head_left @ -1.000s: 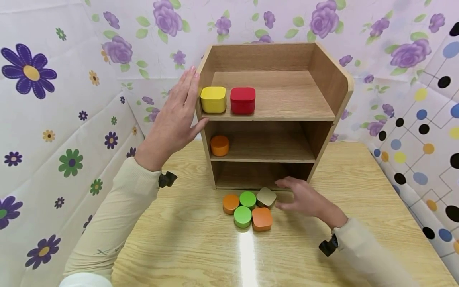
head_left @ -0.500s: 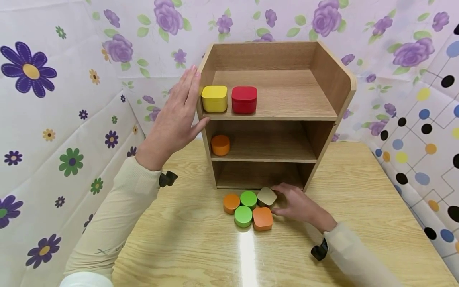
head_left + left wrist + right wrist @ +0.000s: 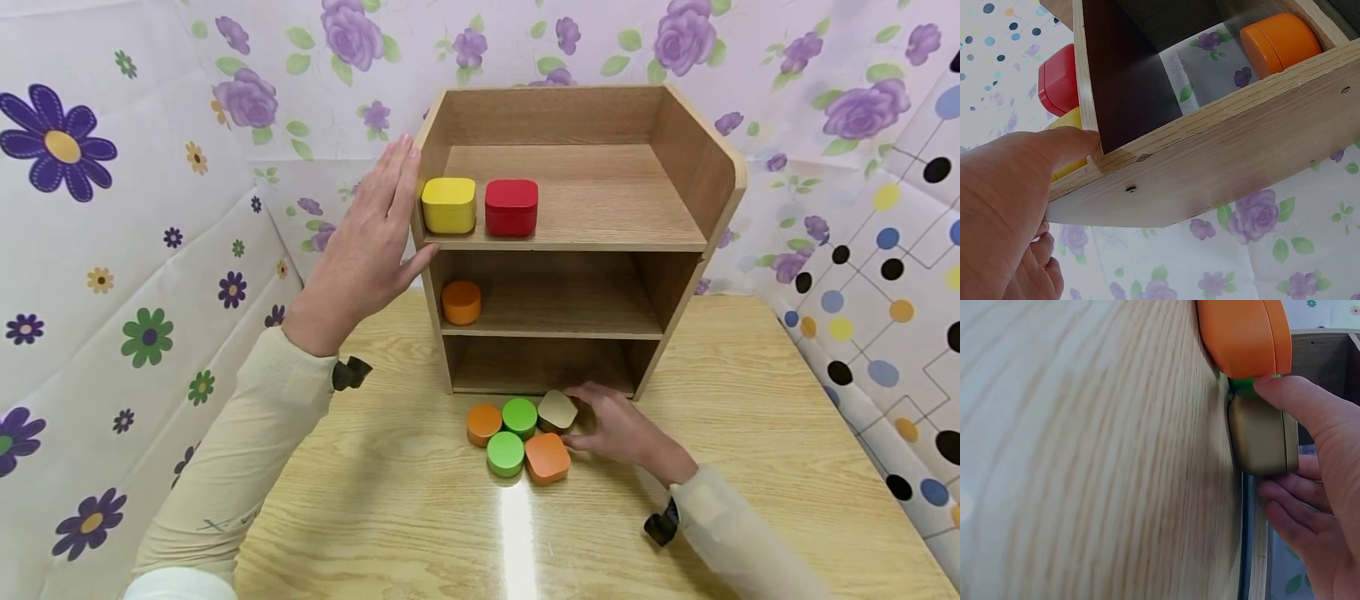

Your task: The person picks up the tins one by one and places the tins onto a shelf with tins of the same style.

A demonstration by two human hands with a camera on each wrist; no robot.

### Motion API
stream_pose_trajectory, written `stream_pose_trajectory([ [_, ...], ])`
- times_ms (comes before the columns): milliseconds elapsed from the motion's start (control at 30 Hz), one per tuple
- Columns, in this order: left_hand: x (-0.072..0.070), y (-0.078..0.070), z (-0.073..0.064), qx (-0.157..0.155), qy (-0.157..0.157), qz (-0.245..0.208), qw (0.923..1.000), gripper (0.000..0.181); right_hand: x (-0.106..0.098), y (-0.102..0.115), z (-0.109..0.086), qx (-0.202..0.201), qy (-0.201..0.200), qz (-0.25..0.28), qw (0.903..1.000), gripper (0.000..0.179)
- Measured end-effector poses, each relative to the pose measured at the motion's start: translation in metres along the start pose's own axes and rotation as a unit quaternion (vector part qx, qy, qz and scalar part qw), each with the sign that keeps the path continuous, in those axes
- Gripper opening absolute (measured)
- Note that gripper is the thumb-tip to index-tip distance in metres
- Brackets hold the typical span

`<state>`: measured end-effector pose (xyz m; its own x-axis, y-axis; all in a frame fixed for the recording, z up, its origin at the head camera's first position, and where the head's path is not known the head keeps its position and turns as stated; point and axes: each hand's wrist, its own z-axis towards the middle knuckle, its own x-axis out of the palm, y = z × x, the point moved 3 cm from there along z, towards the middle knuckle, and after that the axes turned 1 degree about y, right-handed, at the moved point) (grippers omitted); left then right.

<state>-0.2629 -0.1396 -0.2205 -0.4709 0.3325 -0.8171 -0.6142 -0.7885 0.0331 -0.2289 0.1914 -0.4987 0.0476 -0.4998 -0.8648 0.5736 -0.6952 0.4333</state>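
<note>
My left hand (image 3: pixel 363 237) lies along the left side of a small wooden shelf (image 3: pixel 570 242), fingers straight and thumb against the front edge. At the foot of the shelf, my right hand (image 3: pixel 622 429) pinches a gold box (image 3: pixel 557 411) with rounded corners. In the right wrist view its thumb lies between that box and a square orange box (image 3: pixel 1241 337), with the fingers at the opposite side. Two round green boxes (image 3: pixel 506 454) and a round orange box (image 3: pixel 484 425) sit close by on the table.
A yellow box (image 3: pixel 449 207) and a red box (image 3: pixel 512 208) stand on the top shelf. Another round orange box (image 3: pixel 461 302) is at the left of the middle shelf. Patterned cloth walls (image 3: pixel 555 50) enclose the table (image 3: pixel 390 500).
My right hand has moved left to the gold box and closed its thumb and fingers about it. The square orange box has turned slightly. My left hand stays on the shelf.
</note>
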Motion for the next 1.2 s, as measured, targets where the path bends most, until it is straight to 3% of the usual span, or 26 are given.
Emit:
stream_pose_trajectory([
  [500, 0.000, -0.001, 0.000, 0.003, -0.004, -0.001, 1.0000, 0.101, 0.000, 0.003, 0.003, 0.013, -0.026, -0.010, 0.9995, 0.057],
  [967, 0.001, -0.001, 0.000, 0.001, -0.001, 0.002, 1.0000, 0.102, -0.005, 0.001, 0.004, 0.031, 0.011, 0.013, 0.9994, 0.053],
  [1200, 0.000, -0.001, 0.000, 0.003, -0.003, 0.004, 1.0000, 0.101, -0.013, 0.001, 0.005, 0.015, 0.026, 0.008, 0.9995, 0.055],
])
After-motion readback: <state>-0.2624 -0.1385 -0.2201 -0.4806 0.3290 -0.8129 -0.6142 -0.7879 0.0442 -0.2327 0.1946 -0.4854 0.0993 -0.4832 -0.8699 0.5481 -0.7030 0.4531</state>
